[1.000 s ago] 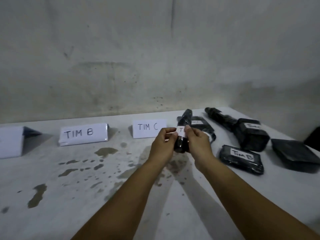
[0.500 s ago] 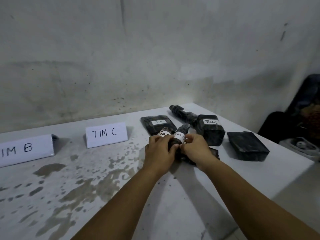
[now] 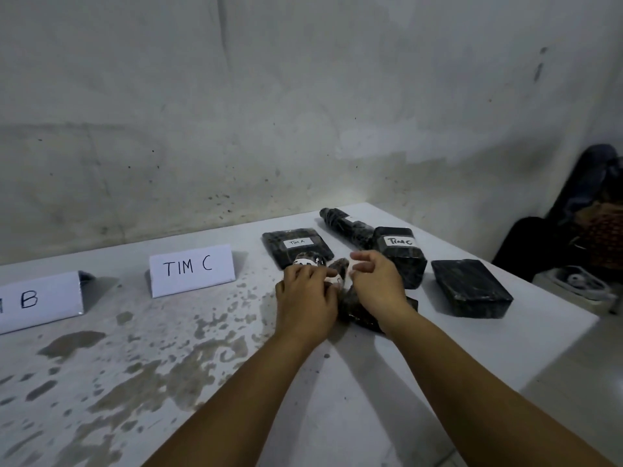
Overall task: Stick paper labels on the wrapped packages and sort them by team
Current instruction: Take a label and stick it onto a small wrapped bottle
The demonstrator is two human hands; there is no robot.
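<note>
Now lowered from mid-air to the table (image 3: 421, 358), the small wrapped package (image 3: 338, 276) lies at two o'clock of the TIM C sign (image 3: 192, 269). Left hand (image 3: 308, 301) rests on it; right hand (image 3: 376, 284) pinches its label (image 3: 354, 264), apparently pressing it down before sorting.

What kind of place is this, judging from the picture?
Probably a bare storeroom or improvised sorting area: a stained white table against a rough grey plaster wall, a folded white paper sign reading TIM C, and black plastic-wrapped packages.
</note>
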